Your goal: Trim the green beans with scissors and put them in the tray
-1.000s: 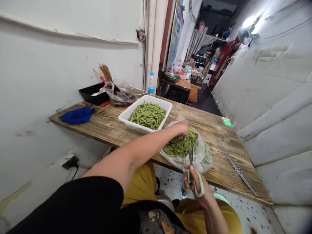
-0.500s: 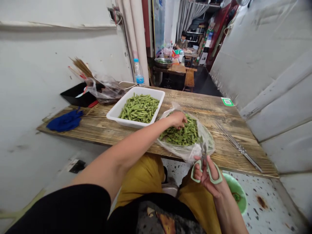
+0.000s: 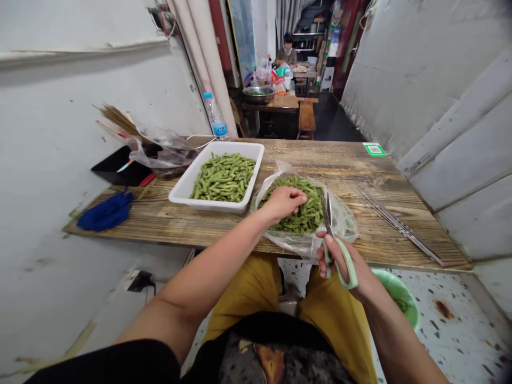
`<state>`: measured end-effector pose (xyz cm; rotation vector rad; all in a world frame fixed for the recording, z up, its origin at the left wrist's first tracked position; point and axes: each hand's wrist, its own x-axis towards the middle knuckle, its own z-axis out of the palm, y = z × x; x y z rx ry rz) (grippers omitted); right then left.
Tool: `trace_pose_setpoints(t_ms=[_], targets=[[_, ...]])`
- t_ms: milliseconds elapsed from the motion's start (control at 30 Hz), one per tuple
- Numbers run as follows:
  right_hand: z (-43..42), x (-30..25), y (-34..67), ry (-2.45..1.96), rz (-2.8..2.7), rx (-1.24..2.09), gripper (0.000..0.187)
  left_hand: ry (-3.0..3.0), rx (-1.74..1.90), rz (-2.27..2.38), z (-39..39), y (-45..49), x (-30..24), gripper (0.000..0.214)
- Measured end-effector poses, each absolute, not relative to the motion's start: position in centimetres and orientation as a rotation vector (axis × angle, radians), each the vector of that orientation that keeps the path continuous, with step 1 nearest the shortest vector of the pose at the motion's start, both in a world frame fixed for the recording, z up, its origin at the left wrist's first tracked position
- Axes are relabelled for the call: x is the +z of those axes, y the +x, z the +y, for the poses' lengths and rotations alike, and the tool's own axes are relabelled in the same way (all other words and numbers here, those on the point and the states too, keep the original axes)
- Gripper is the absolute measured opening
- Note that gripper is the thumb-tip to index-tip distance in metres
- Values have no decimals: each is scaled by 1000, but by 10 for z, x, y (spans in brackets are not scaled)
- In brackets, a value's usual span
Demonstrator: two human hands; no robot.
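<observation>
One pair scissors (image 3: 349, 260), right hand (image 3: 359, 268) gripping; left hand (image 3: 285, 202) curled over pods (image 3: 309, 217)

Tub at left, bag at right, side by side on the table.
On the table (image 3: 320, 152), the tub (image 3: 212, 205), with pods (image 3: 224, 178) inside, stands left of the open bag (image 3: 298, 244), also holding pods; the left hand (image 3: 285, 202) is over these, the right hand (image 3: 348, 258), with scissors (image 3: 349, 266), at the bag's near right edge. Rods (image 3: 400, 226) lie farther right, a card (image 3: 374, 149) behind them, a bottle (image 3: 218, 122) behind the tub, a box (image 3: 116, 168) and cloth (image 3: 106, 212) far left. A basin (image 3: 414, 314) sits below, right.
</observation>
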<state>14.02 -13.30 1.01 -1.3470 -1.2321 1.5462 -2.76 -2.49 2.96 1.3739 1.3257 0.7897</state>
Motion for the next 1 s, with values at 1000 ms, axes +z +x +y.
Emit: trace_pose_setpoints(t_ms=[1000], targets=[[-138,-12,114,-1265,-1109,1813,53,387,1050,858,-66,-50,0,12]])
